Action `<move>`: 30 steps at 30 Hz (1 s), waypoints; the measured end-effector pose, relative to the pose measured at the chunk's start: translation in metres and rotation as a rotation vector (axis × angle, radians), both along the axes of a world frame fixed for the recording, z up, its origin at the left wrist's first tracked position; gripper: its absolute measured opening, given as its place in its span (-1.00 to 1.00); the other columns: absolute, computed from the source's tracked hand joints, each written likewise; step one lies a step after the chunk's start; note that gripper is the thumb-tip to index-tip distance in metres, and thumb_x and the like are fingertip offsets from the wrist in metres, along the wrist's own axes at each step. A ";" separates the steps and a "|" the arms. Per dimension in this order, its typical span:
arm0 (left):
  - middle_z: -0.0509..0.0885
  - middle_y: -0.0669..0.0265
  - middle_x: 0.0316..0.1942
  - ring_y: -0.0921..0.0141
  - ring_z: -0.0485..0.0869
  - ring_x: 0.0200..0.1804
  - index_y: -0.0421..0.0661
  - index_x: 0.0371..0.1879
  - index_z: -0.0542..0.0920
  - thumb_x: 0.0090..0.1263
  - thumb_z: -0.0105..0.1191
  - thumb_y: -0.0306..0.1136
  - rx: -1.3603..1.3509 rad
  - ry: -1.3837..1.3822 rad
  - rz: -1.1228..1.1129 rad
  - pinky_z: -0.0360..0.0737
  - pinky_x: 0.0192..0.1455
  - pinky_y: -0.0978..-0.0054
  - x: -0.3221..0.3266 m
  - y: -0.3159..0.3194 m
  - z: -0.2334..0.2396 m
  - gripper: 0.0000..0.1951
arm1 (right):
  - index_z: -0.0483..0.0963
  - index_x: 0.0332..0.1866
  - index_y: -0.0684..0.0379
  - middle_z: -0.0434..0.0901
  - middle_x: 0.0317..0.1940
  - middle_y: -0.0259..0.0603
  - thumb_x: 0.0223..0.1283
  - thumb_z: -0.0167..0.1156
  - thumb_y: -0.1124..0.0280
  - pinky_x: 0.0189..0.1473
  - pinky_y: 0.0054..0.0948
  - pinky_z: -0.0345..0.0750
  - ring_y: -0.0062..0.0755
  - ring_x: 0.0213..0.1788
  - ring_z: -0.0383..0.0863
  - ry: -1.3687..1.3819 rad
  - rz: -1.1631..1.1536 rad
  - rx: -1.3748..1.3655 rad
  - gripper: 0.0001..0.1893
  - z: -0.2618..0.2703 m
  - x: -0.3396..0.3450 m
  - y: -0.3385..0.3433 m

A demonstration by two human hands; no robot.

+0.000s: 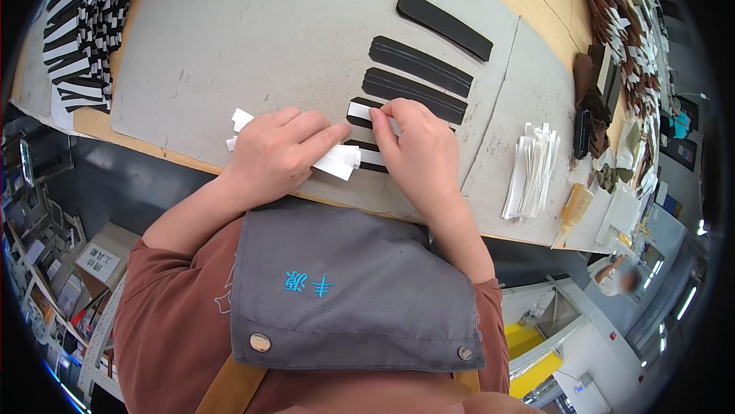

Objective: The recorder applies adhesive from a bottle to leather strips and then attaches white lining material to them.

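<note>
My left hand (287,147) rests over a small bundle of white strips (340,163), whose ends poke out on both sides of it. Between the thumb and fingers of my right hand (418,144) is one white strip (359,110), lying along a black tapered piece (357,102). Part of that piece is hidden by the hand. Just nearer to me, another black piece (374,167) carries a white strip (373,158) along its middle. Farther off lie two black pieces with pale lengthwise lines (422,66) (413,95), and a plain black one (445,26).
A grey board (258,40) covers much of the table. A pile of white strips (531,173) and a bottle of amber liquid (576,207) lie at right. Black-and-white pieces (95,29) are heaped at far left, brown ones (617,23) at far right. A person (611,276) is beyond.
</note>
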State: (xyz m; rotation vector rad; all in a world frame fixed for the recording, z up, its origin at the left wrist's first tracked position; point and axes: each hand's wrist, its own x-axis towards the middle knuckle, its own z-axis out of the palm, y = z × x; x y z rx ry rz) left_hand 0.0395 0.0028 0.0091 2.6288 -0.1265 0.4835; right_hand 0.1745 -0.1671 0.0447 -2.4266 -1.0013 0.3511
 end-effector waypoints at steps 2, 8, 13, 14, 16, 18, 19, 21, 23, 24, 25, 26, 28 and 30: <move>0.69 0.47 -0.30 0.44 0.62 -0.36 0.01 -0.03 0.79 0.10 0.27 -0.50 -0.018 0.013 0.014 0.54 -0.38 0.45 -0.001 -0.001 0.002 -0.61 | 0.60 -0.29 0.15 0.68 -0.39 -0.22 0.40 0.30 0.27 -0.38 -0.21 0.60 -0.13 -0.38 0.71 -0.027 0.003 0.010 -0.81 -0.002 -0.002 -0.002; 0.75 0.39 -0.24 0.37 0.74 -0.26 -0.02 -0.01 0.80 0.07 0.31 -0.53 -0.097 0.018 0.056 0.63 -0.30 0.42 -0.001 -0.003 0.001 -0.58 | 0.57 -0.32 0.13 0.63 -0.43 -0.26 0.37 0.33 0.29 -0.41 -0.24 0.58 -0.18 -0.42 0.68 -0.070 0.017 0.034 -0.82 -0.005 -0.004 -0.003; 0.66 0.43 -0.25 0.43 0.66 -0.34 -0.02 0.08 0.77 0.15 0.24 -0.53 -0.077 -0.034 0.061 0.56 -0.38 0.44 0.004 -0.003 -0.001 -0.56 | 0.57 -0.33 0.13 0.62 -0.44 -0.27 0.36 0.34 0.30 -0.42 -0.24 0.57 -0.19 -0.43 0.67 -0.074 0.017 0.041 -0.82 -0.005 -0.003 -0.001; 0.65 0.44 -0.26 0.44 0.65 -0.35 -0.01 0.11 0.77 0.16 0.24 -0.53 -0.064 -0.014 0.061 0.55 -0.38 0.44 0.004 -0.003 0.001 -0.55 | 0.57 -0.34 0.13 0.62 -0.45 -0.27 0.36 0.34 0.30 -0.42 -0.25 0.56 -0.20 -0.43 0.67 -0.070 0.014 0.041 -0.82 -0.004 -0.003 -0.001; 0.64 0.45 -0.26 0.44 0.65 -0.35 -0.01 0.13 0.76 0.17 0.23 -0.53 -0.051 0.008 0.062 0.54 -0.39 0.44 0.004 -0.003 0.001 -0.53 | 0.58 -0.34 0.13 0.62 -0.45 -0.27 0.36 0.34 0.30 -0.43 -0.25 0.56 -0.20 -0.43 0.67 -0.064 0.011 0.040 -0.81 -0.005 -0.003 -0.001; 0.62 0.46 -0.28 0.45 0.65 -0.35 0.00 0.15 0.76 0.19 0.23 -0.52 -0.056 0.010 0.062 0.54 -0.39 0.44 0.005 -0.003 0.000 -0.52 | 0.58 -0.35 0.13 0.61 -0.46 -0.27 0.35 0.34 0.31 -0.43 -0.26 0.56 -0.21 -0.44 0.67 -0.079 0.012 0.049 -0.81 -0.006 -0.003 -0.001; 0.62 0.46 -0.28 0.45 0.65 -0.35 0.00 0.15 0.76 0.19 0.23 -0.52 -0.056 0.011 0.061 0.54 -0.39 0.44 0.005 -0.003 -0.001 -0.52 | 0.58 -0.35 0.13 0.61 -0.46 -0.27 0.35 0.34 0.31 -0.43 -0.26 0.56 -0.21 -0.44 0.67 -0.078 0.012 0.049 -0.81 -0.006 -0.003 -0.001; 0.62 0.46 -0.28 0.46 0.64 -0.35 0.01 0.15 0.76 0.19 0.23 -0.52 -0.045 0.012 0.062 0.53 -0.39 0.45 0.004 -0.003 -0.001 -0.52 | 0.57 -0.35 0.13 0.61 -0.46 -0.27 0.35 0.35 0.31 -0.43 -0.26 0.56 -0.22 -0.43 0.67 -0.095 0.020 0.061 -0.81 -0.006 -0.004 -0.001; 0.62 0.46 -0.27 0.46 0.64 -0.35 0.01 0.15 0.76 0.19 0.23 -0.51 -0.042 0.009 0.064 0.53 -0.40 0.45 0.004 -0.004 -0.001 -0.53 | 0.57 -0.35 0.13 0.61 -0.46 -0.27 0.35 0.35 0.31 -0.43 -0.27 0.56 -0.22 -0.43 0.67 -0.093 0.021 0.063 -0.81 -0.007 -0.004 -0.002; 0.62 0.47 -0.27 0.47 0.64 -0.35 0.01 0.15 0.76 0.19 0.23 -0.51 -0.038 0.004 0.067 0.53 -0.40 0.45 0.004 -0.004 -0.001 -0.53 | 0.58 -0.35 0.13 0.60 -0.46 -0.27 0.35 0.35 0.31 -0.43 -0.27 0.56 -0.22 -0.43 0.67 -0.094 0.024 0.065 -0.81 -0.008 -0.004 -0.002; 0.62 0.47 -0.27 0.47 0.64 -0.35 0.01 0.15 0.76 0.19 0.23 -0.51 -0.039 0.005 0.067 0.53 -0.40 0.45 0.004 -0.004 -0.001 -0.53 | 0.58 -0.35 0.13 0.60 -0.46 -0.27 0.35 0.35 0.31 -0.43 -0.27 0.56 -0.22 -0.43 0.67 -0.093 0.023 0.065 -0.81 -0.008 -0.004 -0.002; 0.62 0.47 -0.27 0.47 0.64 -0.35 0.01 0.15 0.76 0.19 0.23 -0.50 -0.035 0.005 0.067 0.53 -0.40 0.46 0.004 -0.004 -0.001 -0.53 | 0.58 -0.35 0.13 0.60 -0.46 -0.28 0.35 0.35 0.31 -0.42 -0.27 0.56 -0.23 -0.43 0.67 -0.098 0.024 0.056 -0.81 -0.007 -0.004 -0.001; 0.62 0.47 -0.27 0.47 0.64 -0.36 0.01 0.15 0.76 0.19 0.23 -0.50 -0.031 0.004 0.065 0.53 -0.40 0.46 0.004 -0.004 -0.001 -0.53 | 0.58 -0.35 0.13 0.60 -0.46 -0.28 0.36 0.35 0.31 -0.42 -0.27 0.56 -0.23 -0.43 0.67 -0.103 0.023 0.048 -0.81 -0.006 -0.005 -0.001; 0.62 0.47 -0.27 0.47 0.64 -0.35 0.01 0.13 0.77 0.17 0.23 -0.51 -0.014 -0.003 0.067 0.53 -0.40 0.46 0.005 -0.005 -0.001 -0.53 | 0.57 -0.35 0.13 0.60 -0.46 -0.28 0.36 0.35 0.31 -0.43 -0.28 0.56 -0.23 -0.43 0.67 -0.119 0.011 0.043 -0.81 -0.005 -0.006 -0.002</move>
